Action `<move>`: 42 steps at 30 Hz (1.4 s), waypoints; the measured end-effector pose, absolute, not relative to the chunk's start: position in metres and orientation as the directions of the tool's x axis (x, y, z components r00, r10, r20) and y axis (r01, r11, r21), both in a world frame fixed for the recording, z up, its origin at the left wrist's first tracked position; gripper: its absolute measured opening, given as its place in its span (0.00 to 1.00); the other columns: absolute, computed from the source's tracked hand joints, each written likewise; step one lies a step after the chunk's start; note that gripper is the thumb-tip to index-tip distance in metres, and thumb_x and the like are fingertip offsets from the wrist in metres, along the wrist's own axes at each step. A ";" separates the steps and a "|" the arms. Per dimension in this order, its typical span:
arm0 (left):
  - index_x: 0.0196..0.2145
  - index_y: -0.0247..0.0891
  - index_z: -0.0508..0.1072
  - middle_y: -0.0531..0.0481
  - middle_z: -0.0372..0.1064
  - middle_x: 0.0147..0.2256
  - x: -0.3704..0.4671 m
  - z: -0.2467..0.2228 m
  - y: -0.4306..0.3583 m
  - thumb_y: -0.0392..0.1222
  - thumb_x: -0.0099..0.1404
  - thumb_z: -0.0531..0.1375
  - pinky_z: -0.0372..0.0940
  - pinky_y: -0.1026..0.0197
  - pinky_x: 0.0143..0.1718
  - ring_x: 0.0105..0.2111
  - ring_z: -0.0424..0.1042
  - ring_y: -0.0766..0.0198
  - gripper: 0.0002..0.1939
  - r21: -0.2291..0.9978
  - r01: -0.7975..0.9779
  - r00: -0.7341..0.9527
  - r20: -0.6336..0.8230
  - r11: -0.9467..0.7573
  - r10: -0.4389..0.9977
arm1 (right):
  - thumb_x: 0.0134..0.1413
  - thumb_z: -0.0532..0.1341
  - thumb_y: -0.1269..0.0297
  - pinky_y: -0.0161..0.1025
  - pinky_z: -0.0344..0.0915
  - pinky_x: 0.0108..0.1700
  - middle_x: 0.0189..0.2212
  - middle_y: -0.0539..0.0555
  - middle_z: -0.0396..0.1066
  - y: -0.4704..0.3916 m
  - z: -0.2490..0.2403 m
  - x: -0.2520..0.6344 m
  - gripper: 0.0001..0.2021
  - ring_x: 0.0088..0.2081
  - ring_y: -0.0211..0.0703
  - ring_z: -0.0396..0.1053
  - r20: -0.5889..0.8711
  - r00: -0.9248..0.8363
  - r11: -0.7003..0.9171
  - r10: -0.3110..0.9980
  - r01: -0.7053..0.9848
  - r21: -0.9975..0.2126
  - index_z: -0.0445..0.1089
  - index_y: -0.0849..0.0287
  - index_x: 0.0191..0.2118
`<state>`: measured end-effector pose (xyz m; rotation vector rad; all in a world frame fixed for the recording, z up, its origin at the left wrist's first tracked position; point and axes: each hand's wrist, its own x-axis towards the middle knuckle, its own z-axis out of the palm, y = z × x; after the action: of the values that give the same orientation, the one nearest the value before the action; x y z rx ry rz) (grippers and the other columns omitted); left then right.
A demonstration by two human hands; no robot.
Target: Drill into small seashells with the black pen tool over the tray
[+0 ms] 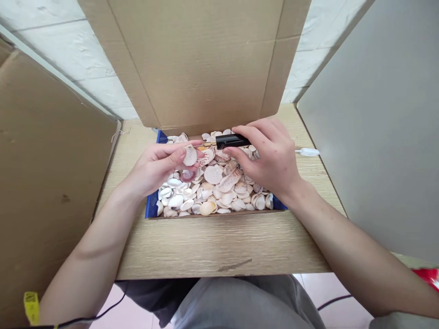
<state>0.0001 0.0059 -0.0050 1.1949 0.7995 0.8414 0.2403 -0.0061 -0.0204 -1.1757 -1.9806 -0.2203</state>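
My left hand (161, 162) pinches a small white speckled seashell (190, 155) between thumb and fingers, above the left part of a shallow box. In my right hand (270, 151) is a mini drill (231, 140) with a black body, a brass-coloured chuck and a thin bit pointing left. The bit reaches toward the fingers of my left hand, close to the top edge of the shell; whether it touches the shell cannot be made out. Beneath both hands, the box (151, 206) with blue end walls is full of loose seashells (212, 174), mostly white and pale pink.
The box stands on a light wooden table (219, 246). An upright cardboard sheet (209, 59) is behind it. Panels close off the left (51, 137) and right (373, 114) sides. A small white piece (307, 151) lies right of my right hand.
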 end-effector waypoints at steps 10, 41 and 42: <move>0.42 0.37 0.81 0.44 0.78 0.37 -0.003 -0.009 0.008 0.47 0.60 0.68 0.67 0.55 0.29 0.29 0.74 0.59 0.15 0.984 -0.105 0.436 -0.084 0.143 0.896 | 0.63 0.56 0.50 0.47 0.62 0.45 0.39 0.57 0.72 -0.006 -0.021 0.242 0.17 0.41 0.48 0.66 0.647 -0.269 0.528 0.713 0.814 -0.243 0.70 0.58 0.45; 0.39 0.42 0.82 0.48 0.79 0.41 -0.001 -0.002 0.008 0.47 0.58 0.68 0.66 0.55 0.40 0.31 0.72 0.62 0.12 0.979 -0.071 0.355 -0.154 0.191 0.922 | 0.63 0.56 0.49 0.44 0.60 0.42 0.39 0.57 0.73 -0.005 -0.021 0.242 0.18 0.39 0.48 0.65 0.648 -0.274 0.514 0.710 0.831 -0.212 0.70 0.58 0.46; 0.40 0.42 0.82 0.47 0.80 0.40 -0.001 -0.002 0.008 0.48 0.58 0.68 0.66 0.55 0.39 0.31 0.73 0.62 0.12 0.979 -0.069 0.357 -0.153 0.190 0.922 | 0.63 0.56 0.49 0.44 0.60 0.42 0.38 0.57 0.73 -0.005 -0.021 0.242 0.18 0.39 0.48 0.65 0.652 -0.274 0.515 0.707 0.831 -0.209 0.70 0.58 0.46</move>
<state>-0.0014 0.0083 -0.0024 1.1570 0.9520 0.8698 0.2416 -0.0049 -0.0213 -1.2508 -2.0479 -0.2232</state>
